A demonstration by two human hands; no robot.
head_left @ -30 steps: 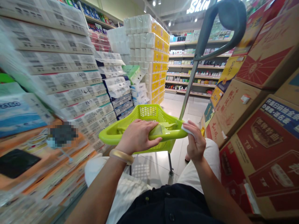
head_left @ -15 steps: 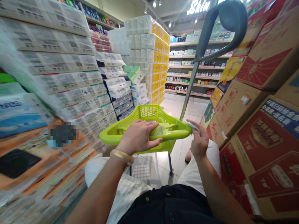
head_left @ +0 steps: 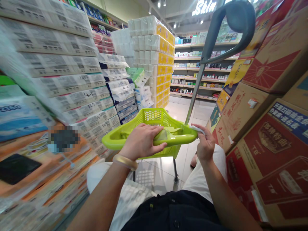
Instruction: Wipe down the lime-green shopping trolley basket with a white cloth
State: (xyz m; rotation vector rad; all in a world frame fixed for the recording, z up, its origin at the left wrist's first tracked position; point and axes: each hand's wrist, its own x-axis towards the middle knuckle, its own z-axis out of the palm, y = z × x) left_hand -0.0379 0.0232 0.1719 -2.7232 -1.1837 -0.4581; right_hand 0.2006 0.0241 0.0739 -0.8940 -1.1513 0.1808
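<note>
In front of me stands a lime-green shopping basket (head_left: 155,117) on wheels, with its rim towards me and a long grey pull handle (head_left: 209,48) rising at its right side. My left hand (head_left: 144,141), a gold-coloured bangle (head_left: 125,162) at the wrist, lies over the near rim with the thumb in front and the fingers closed over the top. My right hand (head_left: 206,144) pinches a white wipe or tissue (head_left: 197,129) against the rim's right end, near the foot of the handle. Part of the wipe is hidden by the fingers.
Stacked tissue packs (head_left: 77,85) rise at the left. A dark phone-like slab (head_left: 19,168) lies on orange packs beside me. Cardboard cartons (head_left: 271,138) are piled close on the right. Ahead, past a tall stack of paper rolls (head_left: 154,51), stand stocked shelves (head_left: 199,73).
My right hand's fingers and the wipe have shifted very slightly left along the rim. My left hand stays in place on the basket.
</note>
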